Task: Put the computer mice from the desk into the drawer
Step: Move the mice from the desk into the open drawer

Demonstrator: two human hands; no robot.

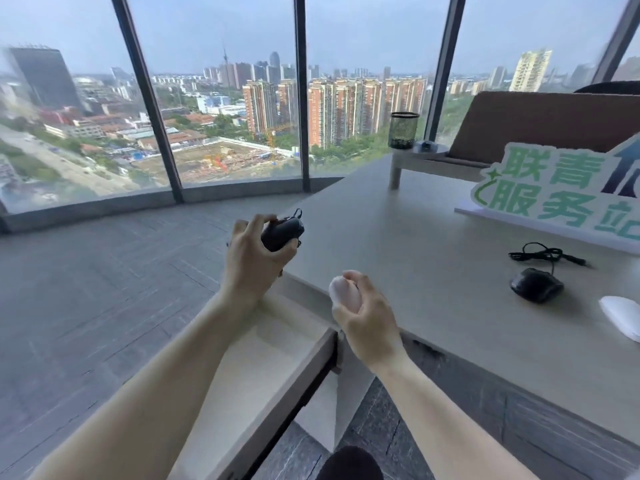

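Note:
My left hand [252,261] grips a black mouse [282,230] with its cable bunched on top, held beyond the far end of the open drawer [304,372]. A pale pink-white mouse [341,289] sits in my right hand [367,317], above the desk's near-left edge beside the drawer. The drawer's pale inside looks bare where my forearm does not hide it. On the grey desk [398,244] lie a second black wired mouse [535,284] with its coiled cable [543,254] and, at the right frame edge, a white mouse [621,318].
A green-lettered white sign [554,192] stands at the desk's back right. Behind it are a small raised stand [415,157] with a black mesh pen cup [403,129] and a brown chair back [540,123]. Floor-to-ceiling windows run along the far side.

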